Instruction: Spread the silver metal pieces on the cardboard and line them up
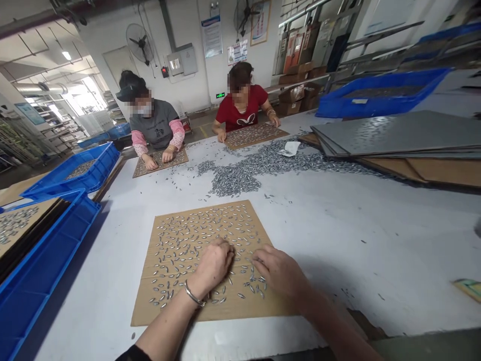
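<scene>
In front of me a brown cardboard sheet [146,281] lies flat on the white table, strewn with many small spindle-shaped metal pieces [184,245]. My left hand [215,263], with a silver bangle at the wrist, is over the middle of the sheet, its fingers curled down and closed. What they hold, if anything, is hidden. My right hand [280,268] is at the sheet's right side, thumb and fingers pinched together. Its fingertips hide whatever is between them. A looser cluster of metal pieces [257,288] lies just below and left of the right hand.
A heap of metal pieces [235,178] spreads across the table [338,225] beyond the sheet. Two people [156,120] sit opposite with their own sheets. Blue bins [56,250] stand at left, another blue bin [387,95] at back right. Stacked grey boards [398,135] lie right.
</scene>
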### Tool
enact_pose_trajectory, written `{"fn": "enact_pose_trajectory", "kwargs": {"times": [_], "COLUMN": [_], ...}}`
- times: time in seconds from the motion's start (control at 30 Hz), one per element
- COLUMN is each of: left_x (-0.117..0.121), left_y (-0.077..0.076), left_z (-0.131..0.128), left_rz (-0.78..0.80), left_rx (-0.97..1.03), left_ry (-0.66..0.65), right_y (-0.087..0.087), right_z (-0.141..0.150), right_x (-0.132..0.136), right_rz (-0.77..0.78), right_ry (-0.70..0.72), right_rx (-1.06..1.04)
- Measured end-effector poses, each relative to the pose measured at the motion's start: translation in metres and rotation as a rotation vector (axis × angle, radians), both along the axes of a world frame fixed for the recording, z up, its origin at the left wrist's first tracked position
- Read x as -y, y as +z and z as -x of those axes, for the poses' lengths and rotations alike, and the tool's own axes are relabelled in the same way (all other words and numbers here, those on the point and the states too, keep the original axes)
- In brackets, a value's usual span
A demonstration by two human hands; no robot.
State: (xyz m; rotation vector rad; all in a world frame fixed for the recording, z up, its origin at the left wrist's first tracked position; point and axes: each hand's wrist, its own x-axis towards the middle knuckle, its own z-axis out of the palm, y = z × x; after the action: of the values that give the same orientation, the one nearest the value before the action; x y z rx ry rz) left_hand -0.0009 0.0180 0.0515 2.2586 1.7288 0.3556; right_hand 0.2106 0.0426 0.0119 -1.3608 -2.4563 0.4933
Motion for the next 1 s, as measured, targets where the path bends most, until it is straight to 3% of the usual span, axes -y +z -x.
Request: {"fn": "enact_pose_trajectory", "kwargs": {"times": [0.17, 0.3, 0.43, 0.53, 0.77, 0.87, 1.0], "left_x": [0.013, 0.028, 0.038, 0.043, 0.058, 0.062, 0.065], "left_y": [0.021, 0.030, 0.027, 0.022, 0.022, 0.020, 0.017], "left_z": [0.027, 0.045, 0.054, 0.058, 0.065, 0.067, 0.067], "left_rz": [-0.044, -0.046, -0.018, -0.028, -0.033, -0.025, -0.029], "left_rx": [0.058, 0.091, 0.101, 0.130, 0.210, 0.235, 0.247], "left_ry": [0.110, 0.198, 0.231, 0.224, 0.221, 0.230, 0.239], "right_y": [0.006, 0.004, 0.002, -0.002, -0.022, -0.012, 0.017], "right_z": [0.019, 0.018, 0.014, 0.015, 0.017, 0.015, 0.023], "right_x": [-0.011, -0.014, -0.014, -0.014, -0.010, -0.017, -0.041], "right_rz": [0.008, 0.045, 0.099, 0.045, -0.136, -0.080, 0.015], "right_ry": [0.015, 0.014, -0.048, -0.059, 0.091, 0.067, -0.029], "right_rx": [0.154, 0.117, 0.115, 0.170, 0.277, 0.210, 0.145]}}
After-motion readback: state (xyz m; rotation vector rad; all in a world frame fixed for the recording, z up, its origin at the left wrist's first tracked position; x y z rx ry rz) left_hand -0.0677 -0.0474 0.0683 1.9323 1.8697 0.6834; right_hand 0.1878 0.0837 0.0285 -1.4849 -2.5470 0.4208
